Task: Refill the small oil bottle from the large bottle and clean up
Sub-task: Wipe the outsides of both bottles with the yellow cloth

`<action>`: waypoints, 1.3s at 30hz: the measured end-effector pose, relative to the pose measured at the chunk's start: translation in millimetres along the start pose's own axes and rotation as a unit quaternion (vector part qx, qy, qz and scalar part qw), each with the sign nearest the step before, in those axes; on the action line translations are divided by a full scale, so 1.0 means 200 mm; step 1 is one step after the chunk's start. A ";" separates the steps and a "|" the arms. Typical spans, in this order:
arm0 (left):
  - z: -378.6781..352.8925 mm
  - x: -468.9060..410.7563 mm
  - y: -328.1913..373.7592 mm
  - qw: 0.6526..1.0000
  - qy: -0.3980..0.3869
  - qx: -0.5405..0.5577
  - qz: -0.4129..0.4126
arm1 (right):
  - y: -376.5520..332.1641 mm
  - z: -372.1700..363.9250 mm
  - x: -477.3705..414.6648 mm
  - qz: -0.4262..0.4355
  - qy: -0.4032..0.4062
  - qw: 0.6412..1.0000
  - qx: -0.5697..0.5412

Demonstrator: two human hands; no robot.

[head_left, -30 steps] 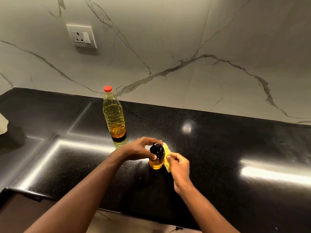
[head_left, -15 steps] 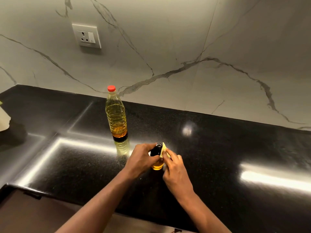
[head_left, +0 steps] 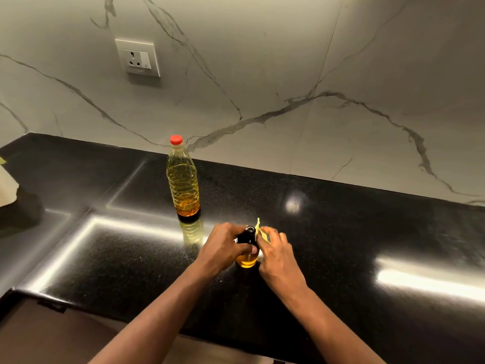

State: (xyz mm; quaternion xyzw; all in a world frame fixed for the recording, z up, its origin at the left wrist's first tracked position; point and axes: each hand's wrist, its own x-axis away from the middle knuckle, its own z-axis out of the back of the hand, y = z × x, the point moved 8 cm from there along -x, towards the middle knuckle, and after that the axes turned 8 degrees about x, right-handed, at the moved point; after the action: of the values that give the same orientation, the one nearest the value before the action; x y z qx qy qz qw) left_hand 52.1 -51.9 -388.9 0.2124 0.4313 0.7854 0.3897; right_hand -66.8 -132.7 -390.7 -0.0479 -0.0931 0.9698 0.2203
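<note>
Black polished stone forms the countertop [head_left: 341,232], which carries both bottles.

Head view, looking forward and down. The small oil bottle [head_left: 246,260] stands upright near the front middle of the counter, between the two hands. Its amber lower part shows below the fingers, and a dark cap [head_left: 248,232] sits on top. Whether that cap is screwed tight cannot be told.

The left hand [head_left: 225,248] grasps the bottle's upper body, fingers curled round it from the left, apparently to steady it against a sideways push. The right hand [head_left: 277,256] pinches a yellow cloth [head_left: 263,233] and holds it against the bottle's right side. One corner of the cloth sticks up beside the cap. Judged from this hold, the step in hand is wiping oil off the outside of the small bottle, so the clean-up part of the task is probably under way.

The large bottle [head_left: 183,185] stands upright behind and to the left, apart from the hands and nearer the marble wall [head_left: 262,74]. Its red cap [head_left: 176,139] is on, which suggests that pouring is finished and that it stands back there to leave working room.

An oily surface is likely slippery, so the two-handed hold guards against tipping. A socket [head_left: 137,57] is set in the wall above, and a pale object [head_left: 6,187] shows partly at the left edge.
</note>
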 end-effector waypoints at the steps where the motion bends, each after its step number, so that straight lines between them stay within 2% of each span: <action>1: 0.00 0.00 0.00 1.000 0.002 0.000 -0.002 | -0.01 -0.01 0.04 0.003 -0.003 1.000 0.006; 5: 0.00 0.00 0.02 1.000 0.003 -0.013 0.009 | -0.01 -0.02 0.08 -0.002 -0.001 1.000 0.026; 9: 0.00 -0.01 0.01 1.000 -0.012 -0.011 0.026 | -0.01 0.05 -0.05 0.009 0.011 0.999 0.037; 12: 0.00 -0.01 0.01 1.000 -0.015 -0.007 0.024 | 0.05 0.00 -0.18 0.009 -0.013 1.000 0.024; 13: 0.00 -0.01 0.01 1.000 -0.014 -0.004 0.023 | 0.07 -0.02 -0.22 0.011 -0.021 1.000 -0.011; 15: 0.00 -0.01 0.00 1.000 -0.010 0.003 0.028 | 0.11 -0.07 -0.26 -0.013 -0.060 0.984 -0.165; 17: 0.00 0.00 -0.01 0.999 -0.010 0.017 0.039 | 0.16 -0.12 -0.27 -0.058 -0.105 0.941 -0.317; 19: 0.00 0.00 -0.01 0.999 -0.013 0.028 0.040 | 0.17 -0.17 -0.24 -0.086 -0.131 0.914 -0.375; 22: -0.01 0.00 -0.01 0.999 -0.010 0.041 0.035 | 0.16 -0.21 -0.19 -0.101 -0.111 0.909 -0.389; 25: -0.01 0.01 -0.02 0.998 -0.011 0.060 0.034 | 0.15 -0.23 -0.13 -0.103 -0.081 0.926 -0.355; 29: -0.01 -0.01 -0.03 0.996 -0.038 0.069 0.043 | 0.17 -0.25 -0.01 -0.130 -0.092 0.925 -0.344; 34: 0.01 -0.04 -0.02 0.989 -0.116 0.072 0.052 | 0.13 -0.09 -0.04 -0.097 -0.061 0.904 -0.413; 39: 0.01 -0.06 0.04 0.971 -0.219 0.069 0.060 | 0.16 -0.07 -0.06 -0.113 -0.017 0.916 -0.383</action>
State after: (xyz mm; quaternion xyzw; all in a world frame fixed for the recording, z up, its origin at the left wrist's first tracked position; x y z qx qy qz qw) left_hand 58.0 -63.5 -381.8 0.4312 0.3754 0.7098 0.4114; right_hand -67.3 -164.8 -410.1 -0.1009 -0.4665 0.8289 0.2919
